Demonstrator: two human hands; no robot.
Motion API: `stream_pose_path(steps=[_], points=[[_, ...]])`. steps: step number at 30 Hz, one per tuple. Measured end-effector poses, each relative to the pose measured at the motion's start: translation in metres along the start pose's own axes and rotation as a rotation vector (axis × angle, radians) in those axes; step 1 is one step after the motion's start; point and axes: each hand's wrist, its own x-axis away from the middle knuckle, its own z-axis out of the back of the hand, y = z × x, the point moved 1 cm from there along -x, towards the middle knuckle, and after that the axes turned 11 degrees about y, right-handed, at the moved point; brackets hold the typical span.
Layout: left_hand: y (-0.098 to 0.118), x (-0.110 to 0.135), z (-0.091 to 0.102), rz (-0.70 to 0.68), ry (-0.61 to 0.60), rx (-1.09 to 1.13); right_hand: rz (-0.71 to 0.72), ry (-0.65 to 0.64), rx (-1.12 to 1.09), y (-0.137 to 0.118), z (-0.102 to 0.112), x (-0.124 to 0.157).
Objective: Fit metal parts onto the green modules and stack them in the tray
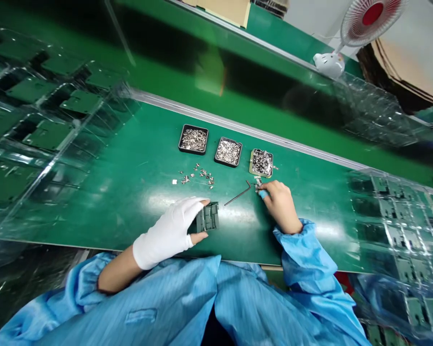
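Observation:
My left hand wears a white glove with the fingertips cut off and grips a small dark grey-green plastic part flat on the green table mat. My right hand, bare with a blue finger cot, pinches at small metal pieces lying just below the right tray. A bent hex key lies between the two hands.
Three small trays of shiny metal parts stand in a row: the left tray, the middle tray and the right one. Loose metal bits are scattered below them. Clear blister trays are stacked at left and right. A fan stands behind.

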Motion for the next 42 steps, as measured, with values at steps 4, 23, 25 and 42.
stream_pose_path(steps=[4, 23, 25, 42], points=[[-0.001, 0.003, 0.012, 0.009, 0.145, 0.018, 0.018, -0.025, 0.014, 0.006, -0.008, 0.003], [0.007, -0.016, 0.040, -0.056, 0.397, -0.073, 0.011, 0.017, -0.069, -0.003, -0.002, -0.001], [0.006, -0.017, 0.040, -0.045, 0.383, -0.073, -0.022, -0.002, -0.068, 0.001, -0.006, 0.001], [0.021, -0.028, 0.023, -0.214, 0.213, -0.221, 0.522, -0.078, -0.506, -0.115, 0.021, -0.004]])
